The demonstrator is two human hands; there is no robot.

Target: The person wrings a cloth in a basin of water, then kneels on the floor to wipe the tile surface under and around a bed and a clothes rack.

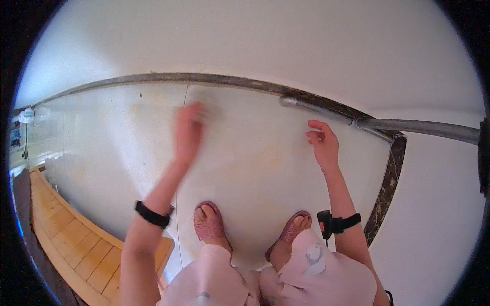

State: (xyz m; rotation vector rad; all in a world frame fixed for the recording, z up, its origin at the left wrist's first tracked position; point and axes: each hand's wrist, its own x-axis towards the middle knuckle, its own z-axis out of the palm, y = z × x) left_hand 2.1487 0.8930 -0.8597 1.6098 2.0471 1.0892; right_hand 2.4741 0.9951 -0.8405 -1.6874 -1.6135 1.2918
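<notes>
My left hand (189,131) is out in front of me over the pale floor (245,153), smeared by motion. A faint greyish blur (208,104) lies just beyond its fingers; I cannot make out whether it is a thing in the hand or a shadow. To the right, my right hand (324,145) hovers over the floor with loosely curled fingers apart and nothing between them. The grey pipe (319,108) along the wall's foot is the nearest thing to it. Black straps (153,215) circle both forearms, and the right one carries a small black box (324,224).
A dark marbled skirting (214,79) edges the white wall (255,41) ahead and turns down the right side. Another grey pipe (423,126) runs off right. A slatted wooden bench (81,245) stands at lower left. My feet are in pinkish sandals (210,222).
</notes>
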